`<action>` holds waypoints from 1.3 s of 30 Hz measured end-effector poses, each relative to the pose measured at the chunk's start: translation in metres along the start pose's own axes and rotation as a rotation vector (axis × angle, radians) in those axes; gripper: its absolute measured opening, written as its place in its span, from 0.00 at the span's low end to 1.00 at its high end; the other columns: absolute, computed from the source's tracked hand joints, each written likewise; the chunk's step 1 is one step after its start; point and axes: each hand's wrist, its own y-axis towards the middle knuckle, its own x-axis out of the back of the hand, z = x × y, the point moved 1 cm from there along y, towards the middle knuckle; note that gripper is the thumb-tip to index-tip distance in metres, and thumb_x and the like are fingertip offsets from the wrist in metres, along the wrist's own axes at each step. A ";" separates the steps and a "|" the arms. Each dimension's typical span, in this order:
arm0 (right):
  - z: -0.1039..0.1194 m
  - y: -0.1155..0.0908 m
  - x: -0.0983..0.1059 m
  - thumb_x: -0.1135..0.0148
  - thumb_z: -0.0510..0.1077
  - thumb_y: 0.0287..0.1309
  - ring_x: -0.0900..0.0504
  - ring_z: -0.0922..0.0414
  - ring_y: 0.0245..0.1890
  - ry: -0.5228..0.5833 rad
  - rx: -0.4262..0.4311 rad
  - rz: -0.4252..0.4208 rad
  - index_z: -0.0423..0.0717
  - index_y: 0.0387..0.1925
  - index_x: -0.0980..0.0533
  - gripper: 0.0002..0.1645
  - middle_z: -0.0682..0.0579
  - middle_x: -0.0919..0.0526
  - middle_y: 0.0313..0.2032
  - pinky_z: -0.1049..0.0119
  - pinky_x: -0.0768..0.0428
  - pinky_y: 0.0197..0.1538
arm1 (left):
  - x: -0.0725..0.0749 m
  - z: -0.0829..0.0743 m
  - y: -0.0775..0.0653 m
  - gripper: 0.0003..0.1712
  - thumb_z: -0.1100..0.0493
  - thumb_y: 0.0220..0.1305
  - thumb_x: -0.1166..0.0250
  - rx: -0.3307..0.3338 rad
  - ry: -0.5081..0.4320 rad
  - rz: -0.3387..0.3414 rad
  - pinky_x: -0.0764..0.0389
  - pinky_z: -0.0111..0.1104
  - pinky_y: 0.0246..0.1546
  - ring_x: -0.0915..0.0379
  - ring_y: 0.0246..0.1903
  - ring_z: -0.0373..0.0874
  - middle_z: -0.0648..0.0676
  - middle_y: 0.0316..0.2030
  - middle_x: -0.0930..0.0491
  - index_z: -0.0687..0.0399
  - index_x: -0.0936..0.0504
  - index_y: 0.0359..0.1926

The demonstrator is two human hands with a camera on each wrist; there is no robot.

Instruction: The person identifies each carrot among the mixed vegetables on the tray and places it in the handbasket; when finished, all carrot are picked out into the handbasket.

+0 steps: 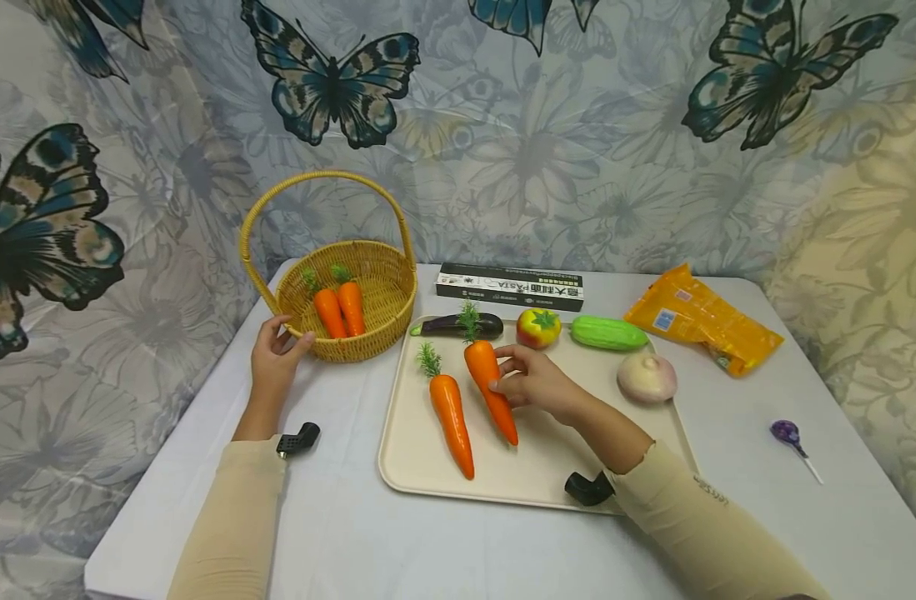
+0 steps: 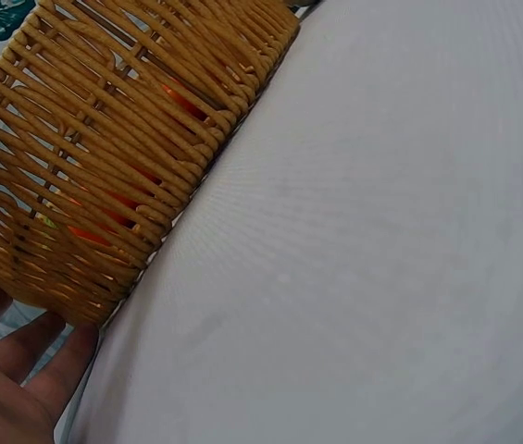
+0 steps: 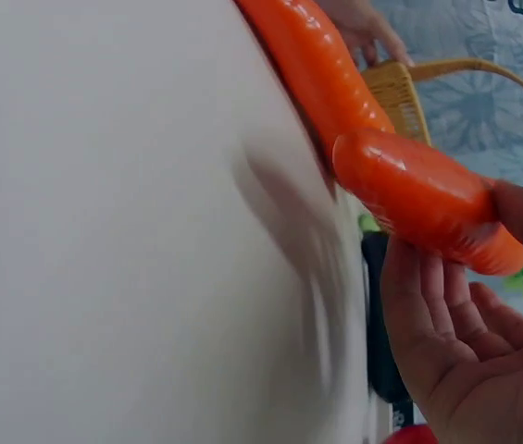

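Carrot [image 1: 484, 377] pinched in the right hand [image 1: 538, 387]; left hand [image 1: 276, 358] at the basket [image 1: 393, 292]

Right grip: we see the thumb and fingers closed to the carrot's thickness, with the carrot between them. Its leafy top points away from the person, its tip toward them. In the right wrist view the tip looks raised off the tray [image 1: 555, 457], with a shadow on the tray below.

Just left of the grip, we note a 2nd carrot [image 1: 452, 417] lying on the tray, pointing much the same way.

Beyond the grip, along the tray's far side, we record 3 items: a dark eggplant [image 1: 444, 326], partly behind the held carrot's leaves; a red-and-yellow fruit [image 1: 538, 328]; and a green cucumber [image 1: 609, 332]. Right of the grip, near the tray's edge, sits a pale pinkish bulb [image 1: 647, 378].

Farther past the grip, behind the tray, lies a dark box [image 1: 510, 287] printed "PASTA".

Well left of the grip stands the basket, handle upright, with 2 orange carrots [image 1: 341, 312] inside. The left hand touches its near-left side, fingers spread and fairly straight; we cannot tell how firmly they press.

Well right of the grip we find an orange bag [image 1: 701, 321] and, nearer the person, a purple lollipop [image 1: 786, 431]. Farthest: butterfly-print fabric [image 1: 533, 167].
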 end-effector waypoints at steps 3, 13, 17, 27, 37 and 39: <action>0.008 0.007 -0.002 0.34 0.34 0.57 0.19 0.50 0.37 0.015 0.003 0.014 0.34 0.66 0.38 0.37 0.37 0.29 0.46 0.55 0.16 0.41 | 0.000 -0.006 -0.002 0.34 0.58 0.61 0.30 0.008 -0.017 0.015 0.29 0.40 0.60 0.41 0.67 0.55 0.55 0.73 0.47 0.64 0.34 0.64; 0.038 0.033 -0.013 0.34 0.34 0.58 0.20 0.48 0.43 -0.028 0.051 0.041 0.37 0.63 0.36 0.33 0.39 0.28 0.48 0.54 0.16 0.43 | -0.001 -0.027 -0.009 0.29 0.59 0.62 0.30 -0.019 -0.016 0.038 0.26 0.34 0.56 0.41 0.66 0.60 0.61 0.73 0.47 0.59 0.31 0.60; 0.048 0.046 -0.019 0.34 0.35 0.59 0.21 0.48 0.45 -0.035 0.081 0.040 0.39 0.62 0.36 0.31 0.40 0.27 0.48 0.55 0.17 0.44 | -0.001 -0.028 -0.009 0.31 0.58 0.62 0.30 -0.021 -0.004 0.035 0.28 0.40 0.59 0.41 0.66 0.60 0.61 0.72 0.46 0.62 0.32 0.61; 0.064 0.086 -0.038 0.32 0.35 0.58 0.21 0.48 0.44 0.033 0.140 -0.042 0.44 0.62 0.34 0.32 0.42 0.27 0.46 0.56 0.16 0.44 | 0.000 -0.026 -0.010 0.32 0.57 0.62 0.30 -0.014 0.002 0.041 0.29 0.41 0.60 0.42 0.67 0.59 0.61 0.73 0.47 0.64 0.33 0.62; 0.087 0.128 -0.059 0.32 0.35 0.58 0.22 0.48 0.44 0.138 0.213 -0.070 0.45 0.62 0.34 0.31 0.43 0.26 0.47 0.49 0.19 0.47 | 0.000 -0.028 -0.010 0.29 0.59 0.62 0.31 -0.013 -0.008 0.046 0.28 0.38 0.58 0.42 0.67 0.60 0.62 0.73 0.47 0.60 0.32 0.60; 0.094 0.134 -0.063 0.32 0.37 0.59 0.22 0.48 0.45 0.139 0.224 -0.073 0.46 0.62 0.34 0.32 0.44 0.26 0.47 0.48 0.19 0.48 | 0.000 -0.028 -0.009 0.30 0.59 0.62 0.30 -0.014 -0.012 0.044 0.28 0.38 0.58 0.42 0.67 0.60 0.62 0.73 0.47 0.61 0.32 0.60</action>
